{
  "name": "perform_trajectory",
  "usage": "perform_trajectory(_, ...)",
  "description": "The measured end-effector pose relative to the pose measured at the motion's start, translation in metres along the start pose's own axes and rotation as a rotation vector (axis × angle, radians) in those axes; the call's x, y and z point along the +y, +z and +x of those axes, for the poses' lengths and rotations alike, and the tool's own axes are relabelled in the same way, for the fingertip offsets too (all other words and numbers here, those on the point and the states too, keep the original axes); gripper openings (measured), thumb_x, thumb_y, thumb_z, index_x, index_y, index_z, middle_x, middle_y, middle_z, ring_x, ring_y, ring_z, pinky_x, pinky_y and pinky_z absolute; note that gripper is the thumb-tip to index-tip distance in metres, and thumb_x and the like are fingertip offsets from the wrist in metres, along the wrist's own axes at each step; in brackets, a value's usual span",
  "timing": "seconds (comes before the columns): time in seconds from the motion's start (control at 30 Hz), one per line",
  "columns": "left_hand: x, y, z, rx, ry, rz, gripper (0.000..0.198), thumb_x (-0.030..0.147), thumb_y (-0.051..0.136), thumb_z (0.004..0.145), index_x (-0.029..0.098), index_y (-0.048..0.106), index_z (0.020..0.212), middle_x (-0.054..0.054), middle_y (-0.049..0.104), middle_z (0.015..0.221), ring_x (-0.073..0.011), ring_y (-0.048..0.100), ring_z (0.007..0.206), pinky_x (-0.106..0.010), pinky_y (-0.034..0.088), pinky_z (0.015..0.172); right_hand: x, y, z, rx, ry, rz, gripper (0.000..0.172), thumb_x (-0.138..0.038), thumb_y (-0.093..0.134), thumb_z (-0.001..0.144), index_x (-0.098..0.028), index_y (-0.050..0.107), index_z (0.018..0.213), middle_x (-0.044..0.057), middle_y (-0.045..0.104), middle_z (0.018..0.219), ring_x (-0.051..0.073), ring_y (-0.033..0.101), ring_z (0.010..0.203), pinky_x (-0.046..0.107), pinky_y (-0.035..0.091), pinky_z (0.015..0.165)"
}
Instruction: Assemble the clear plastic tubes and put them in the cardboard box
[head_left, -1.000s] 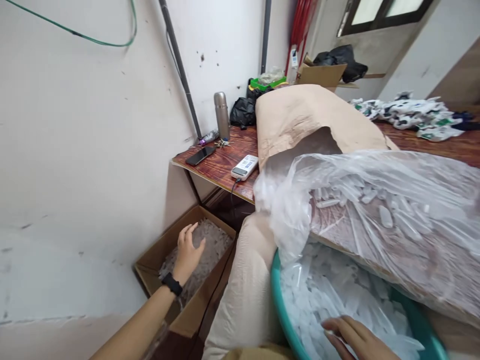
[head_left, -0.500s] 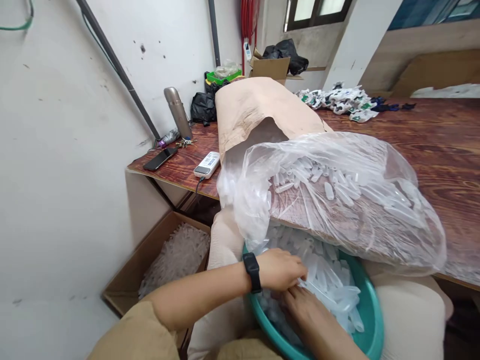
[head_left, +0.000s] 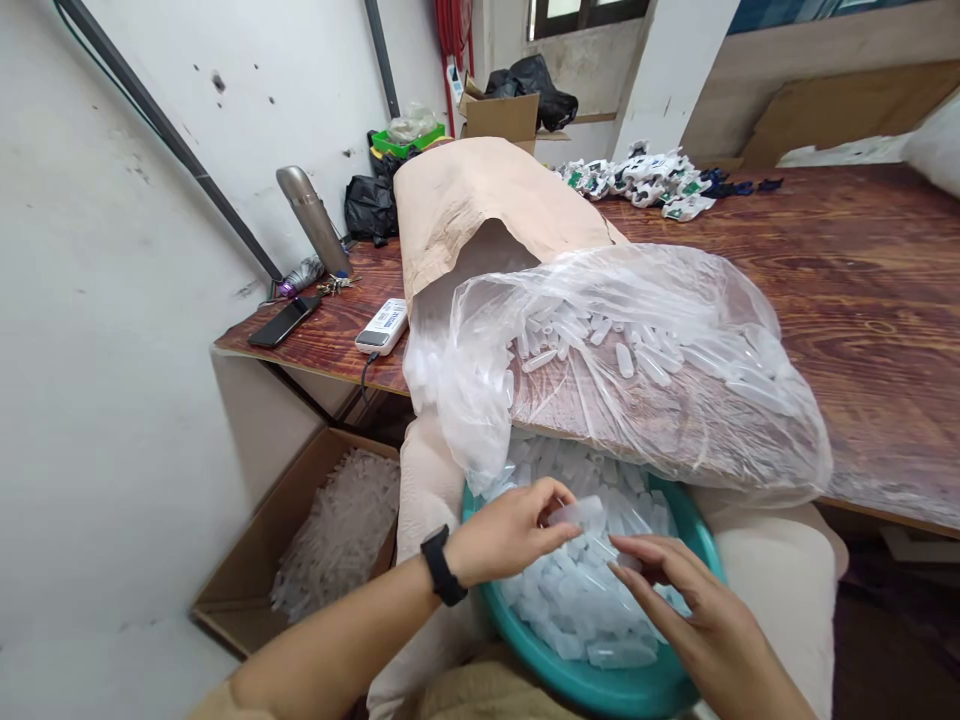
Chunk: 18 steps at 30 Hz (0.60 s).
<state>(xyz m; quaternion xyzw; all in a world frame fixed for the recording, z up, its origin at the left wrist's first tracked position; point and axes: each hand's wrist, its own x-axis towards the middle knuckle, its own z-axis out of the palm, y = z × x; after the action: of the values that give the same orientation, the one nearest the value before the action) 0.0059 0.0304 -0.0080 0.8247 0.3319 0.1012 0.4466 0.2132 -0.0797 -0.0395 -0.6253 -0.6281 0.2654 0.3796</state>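
A teal basin on my lap holds several small clear plastic tubes. My left hand, with a black watch on the wrist, pinches one clear tube above the pile. Over the basin's right side hovers my right hand, fingers closed round something I cannot make out. A clear plastic bag with more tubes spills from a brown paper sack over the table edge into the basin.
A cardboard box of tubes sits on the floor at left. On the wooden table lie a phone, a white power bank, a steel flask, black bags and a heap of packets.
My left hand left the floor box, came to the basin and lifted one tube. My right hand rose out of the pile. The view swung right.
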Motion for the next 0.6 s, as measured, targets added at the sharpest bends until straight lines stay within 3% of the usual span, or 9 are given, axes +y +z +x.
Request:
perform_trajectory(0.13, 0.009, 0.005, -0.015, 0.177, -0.170, -0.723, 0.030, 0.044, 0.064, 0.090, 0.017, 0.060, 0.101, -0.004, 0.065, 0.100, -0.0148, 0.063, 0.087, -0.026, 0.049, 0.077, -0.008, 0.003, -0.001, 0.014, 0.021, 0.122, 0.027, -0.045, 0.062, 0.092, -0.024, 0.075, 0.103, 0.009, 0.068, 0.108, 0.022, 0.070, 0.096, 0.028, 0.062, 0.080)
perform_trajectory(0.27, 0.020, 0.010, -0.028, 0.288, -0.227, -1.074, 0.045, 0.046, 0.081, 0.074, 0.017, 0.059, 0.101, 0.001, 0.064, 0.079, -0.0123, 0.061, 0.069, -0.026, 0.048, 0.068, -0.020, 0.010, 0.000, 0.070, 0.033, 0.203, 0.024, -0.041, 0.065, 0.091, -0.024, 0.074, 0.105, 0.008, 0.067, 0.102, 0.021, 0.070, 0.092, 0.025, 0.062, 0.076)
perform_trajectory(0.37, 0.027, 0.016, -0.034, 0.329, -0.231, -1.212, 0.050, 0.042, 0.086, 0.069, 0.018, 0.054, 0.099, -0.004, 0.072, 0.089, -0.0146, 0.067, 0.072, -0.027, 0.050, 0.068, -0.026, 0.018, 0.000, 0.127, 0.094, 0.397, 0.026, -0.042, 0.067, 0.089, -0.025, 0.072, 0.108, 0.006, 0.066, 0.102, 0.020, 0.071, 0.086, 0.027, 0.062, 0.076)
perform_trajectory(0.5, 0.032, 0.025, -0.036, 0.416, -0.222, -1.286, 0.042, 0.041, 0.082, 0.076, 0.016, 0.057, 0.100, -0.011, 0.076, 0.099, -0.0167, 0.070, 0.078, -0.027, 0.050, 0.070, -0.033, 0.030, -0.002, 0.195, 0.281, 0.689, 0.030, -0.046, 0.068, 0.089, -0.025, 0.069, 0.111, 0.007, 0.071, 0.111, 0.024, 0.072, 0.099, 0.034, 0.060, 0.087)
perform_trajectory(0.6, 0.033, 0.029, -0.037, 0.483, -0.215, -1.329, 0.037, 0.037, 0.084, 0.075, 0.014, 0.065, 0.096, -0.009, 0.076, 0.098, -0.0154, 0.068, 0.079, -0.025, 0.049, 0.069, -0.040, 0.035, -0.001, 0.213, 0.265, 0.675, 0.028, -0.044, 0.069, 0.089, -0.026, 0.071, 0.111, 0.006, 0.071, 0.111, 0.023, 0.069, 0.104, 0.030, 0.059, 0.088)
